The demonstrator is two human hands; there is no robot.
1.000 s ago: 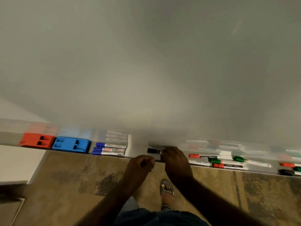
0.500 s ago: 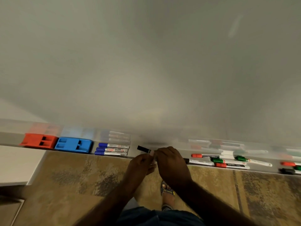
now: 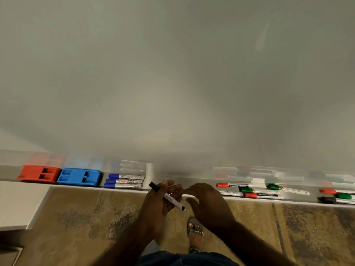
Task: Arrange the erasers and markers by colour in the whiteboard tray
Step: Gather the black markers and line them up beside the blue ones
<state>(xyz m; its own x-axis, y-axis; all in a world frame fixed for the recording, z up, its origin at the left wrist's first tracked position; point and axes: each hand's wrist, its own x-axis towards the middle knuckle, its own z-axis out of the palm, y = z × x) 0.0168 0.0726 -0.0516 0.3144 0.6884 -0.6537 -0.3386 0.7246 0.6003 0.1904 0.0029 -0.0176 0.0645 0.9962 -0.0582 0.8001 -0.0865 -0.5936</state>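
The left hand (image 3: 163, 198) pinches a black marker (image 3: 166, 196) just in front of the whiteboard tray (image 3: 172, 181), while the right hand (image 3: 205, 200) is loose and holds nothing. I think it should go flat in the bare gap beside the blue markers (image 3: 124, 181). Lay it down gently so they don't roll.

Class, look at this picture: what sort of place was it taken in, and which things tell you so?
Probably a classroom or meeting room: a large whiteboard fills the wall, its tray holds blue markers and a blue eraser, and the left hand holds a black marker.
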